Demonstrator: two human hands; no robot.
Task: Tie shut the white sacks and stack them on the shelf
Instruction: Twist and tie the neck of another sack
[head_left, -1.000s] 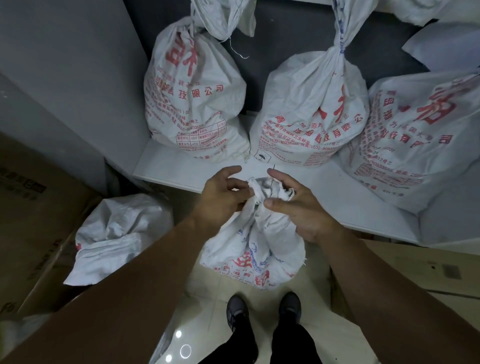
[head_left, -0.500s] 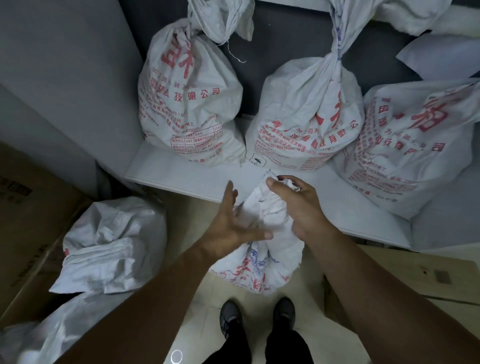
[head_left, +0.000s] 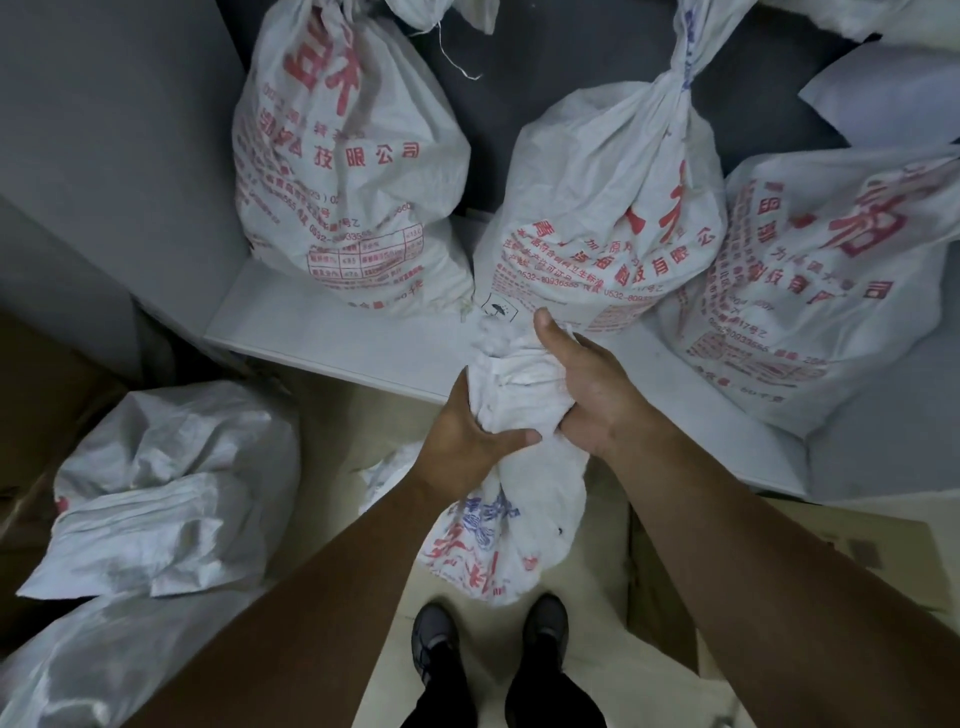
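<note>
— How far along are we?

— Three white sacks are on the shelf (head_left: 322, 332) already: the left sack (head_left: 343, 171), the middle sack (head_left: 602, 208) with its neck twisted shut, and the right sack (head_left: 831, 280), which lies over so I can't see its mouth.

— And the one in hand?

— The held sack (head_left: 504, 545) is just in front of the shelf edge, above the shoes (head_left: 431, 639). My left hand (head_left: 467, 436) curls its fingers round the gathered neck, thumb across. My right hand (head_left: 592, 395) clenches the bunched cloth just above it, thumb up. I see no knot, so I judge the tying is midway.

— What's left?

— Knot it and lift it up. After that there's the crumpled sack (head_left: 166, 488) on the floor to my left.
</note>
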